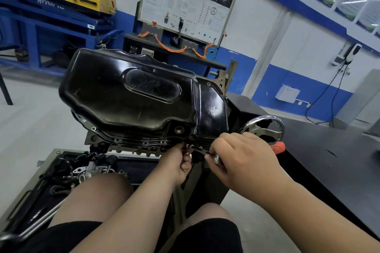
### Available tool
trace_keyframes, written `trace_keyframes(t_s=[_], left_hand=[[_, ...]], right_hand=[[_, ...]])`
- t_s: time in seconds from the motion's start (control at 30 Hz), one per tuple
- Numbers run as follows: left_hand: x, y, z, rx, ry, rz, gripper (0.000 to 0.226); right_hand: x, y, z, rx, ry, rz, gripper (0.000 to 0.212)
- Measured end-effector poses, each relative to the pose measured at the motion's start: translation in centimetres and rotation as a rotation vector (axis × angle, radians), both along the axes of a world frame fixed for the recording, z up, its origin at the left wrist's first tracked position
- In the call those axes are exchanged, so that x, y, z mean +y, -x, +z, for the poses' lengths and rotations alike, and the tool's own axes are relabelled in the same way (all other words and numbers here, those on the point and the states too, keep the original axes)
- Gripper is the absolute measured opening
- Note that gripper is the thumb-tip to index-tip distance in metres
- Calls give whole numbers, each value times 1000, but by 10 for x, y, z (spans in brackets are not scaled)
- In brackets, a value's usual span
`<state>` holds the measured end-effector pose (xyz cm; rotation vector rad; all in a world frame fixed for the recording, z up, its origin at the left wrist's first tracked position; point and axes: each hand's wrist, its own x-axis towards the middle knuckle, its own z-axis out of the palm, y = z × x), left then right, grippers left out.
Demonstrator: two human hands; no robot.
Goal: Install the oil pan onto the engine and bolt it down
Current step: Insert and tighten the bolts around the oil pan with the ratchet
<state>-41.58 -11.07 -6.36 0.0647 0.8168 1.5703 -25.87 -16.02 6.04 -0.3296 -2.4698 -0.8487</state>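
Right hand point(242, 158) wrapped round an orange-handled chrome tool point(277, 147), tip at a small flange bolt point(192, 146), the pan's 5 o'clock corner. Left hand point(178, 163) curled just beneath; can't tell what it pinches.

Glossy black stamped-steel oil pan point(131, 92) sits on the grey engine block point(123, 148). Near-edge bolts look fitted; tightening unfinished, I'd judge.

Cluttered parts tray point(67, 178) at 7 o'clock, black bench point(329, 150) at 3, white wiring training board point(189, 2) at 12.

Far above the fingers point(221, 142), the training board point(185, 2) has a blue header ending, it seems, 电机控制实训台; up and left of them, the blue lift point(47, 6) bears white letters beginning HV
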Motion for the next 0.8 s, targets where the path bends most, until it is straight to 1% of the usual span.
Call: trace_keyframes(t_s=[0.1,0.2,0.27,0.37,0.47,0.6,0.7,0.8], left_hand=[[-2,1,-3,17,-4,7,25],[-5,-1,-5,-22,-19,39,43],[-4,-3,-4,-39,-3,55,48],[-5,-5,-3,-6,40,38,36],[-9,-8,-4,64,45,-18,22],[-14,-11,-4,86,28,-31,20],[-16,-10,-4,34,-7,-36,26],[-16,-10,-2,-17,-45,-65,24]], right_hand=[[1,-2,-2,29,9,-8,18],[3,-5,-4,45,15,-14,19],[3,-6,-6,43,19,-4,19],[2,-6,-8,38,33,8,22],[2,-5,-8,47,37,4,19],[1,-5,-9,53,34,11,21],[0,-7,-12,41,31,20,24],[1,-11,-12,18,46,43,25]])
